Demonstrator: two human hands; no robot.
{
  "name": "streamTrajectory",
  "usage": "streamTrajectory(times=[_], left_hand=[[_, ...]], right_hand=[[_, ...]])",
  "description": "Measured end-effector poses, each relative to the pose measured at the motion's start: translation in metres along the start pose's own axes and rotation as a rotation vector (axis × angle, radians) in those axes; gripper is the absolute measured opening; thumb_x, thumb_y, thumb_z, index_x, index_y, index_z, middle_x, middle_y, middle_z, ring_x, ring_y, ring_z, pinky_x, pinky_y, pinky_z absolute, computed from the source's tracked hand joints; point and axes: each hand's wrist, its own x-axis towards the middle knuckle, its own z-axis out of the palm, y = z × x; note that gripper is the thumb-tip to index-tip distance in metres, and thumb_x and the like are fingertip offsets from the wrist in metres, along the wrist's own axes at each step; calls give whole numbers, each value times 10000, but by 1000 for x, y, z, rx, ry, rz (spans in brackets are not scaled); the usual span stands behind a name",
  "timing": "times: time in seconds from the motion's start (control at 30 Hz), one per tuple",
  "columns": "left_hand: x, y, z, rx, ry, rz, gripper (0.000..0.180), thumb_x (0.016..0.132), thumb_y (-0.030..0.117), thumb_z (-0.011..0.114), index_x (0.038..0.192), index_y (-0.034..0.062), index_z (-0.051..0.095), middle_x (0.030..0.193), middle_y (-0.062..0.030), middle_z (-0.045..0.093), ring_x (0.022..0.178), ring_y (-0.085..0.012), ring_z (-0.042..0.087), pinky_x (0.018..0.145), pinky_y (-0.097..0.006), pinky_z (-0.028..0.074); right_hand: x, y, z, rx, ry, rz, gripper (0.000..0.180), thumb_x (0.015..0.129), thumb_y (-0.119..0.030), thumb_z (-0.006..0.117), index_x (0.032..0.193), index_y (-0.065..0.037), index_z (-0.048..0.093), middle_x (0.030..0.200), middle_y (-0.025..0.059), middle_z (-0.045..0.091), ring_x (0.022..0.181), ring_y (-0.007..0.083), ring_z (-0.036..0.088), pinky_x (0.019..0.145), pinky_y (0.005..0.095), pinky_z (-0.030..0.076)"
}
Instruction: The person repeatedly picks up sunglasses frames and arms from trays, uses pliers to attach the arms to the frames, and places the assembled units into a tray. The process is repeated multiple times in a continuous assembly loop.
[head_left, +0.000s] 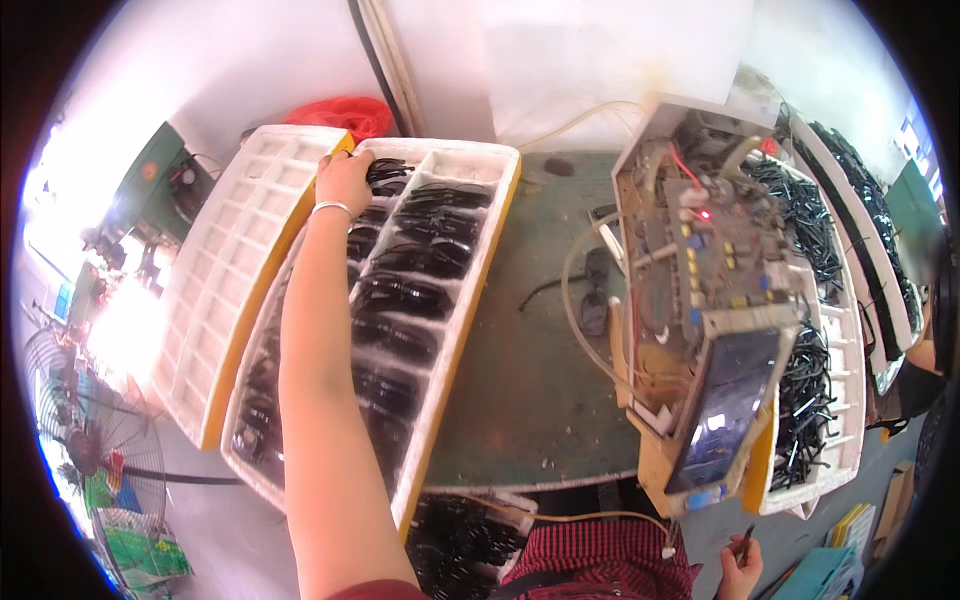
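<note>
My left hand (343,183) reaches to the far end of a white foam tray (508,165) with a yellow side. Its fingers curl down at a compartment, right beside black glasses (388,176); the fingertips and anything between them are hidden. Rows of black glasses frames (436,222) fill most compartments in this tray, and my left forearm covers part of them. Low at the right, my right hand (738,572) is closed on a small, slim dark piece (747,538). A pair of dark sunglasses (594,292) lies on the green tabletop (520,370).
Another white tray (236,260) lies left of the filled one. At the right stands a machine with exposed circuitry (700,250) and a dark screen (725,405); a hose loops from it. Beyond it, a tray (848,420) holds black temple arms. A fan (90,430) stands lower left.
</note>
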Motion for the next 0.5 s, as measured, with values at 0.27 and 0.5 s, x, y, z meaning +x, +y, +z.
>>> streamTrajectory(times=[0.27,0.5], left_hand=[[23,-49,77,-77,-38,118,473,723,-11,570,1143,195,645,1154,-120,621,1162,-362,504,1088,-450,319],[30,-24,78,63,-224,-91,473,835,40,504,1263,228,579,1243,-99,608,1182,-310,539,1001,-504,406]], right_hand=[[3,3,7,-86,218,79,273,872,-55,664,1136,7,639,1018,62,653,928,152,585,845,298,472],[-8,-8,-3,-289,265,32,351,867,-132,662,1184,15,627,975,72,651,848,181,560,796,316,467]])
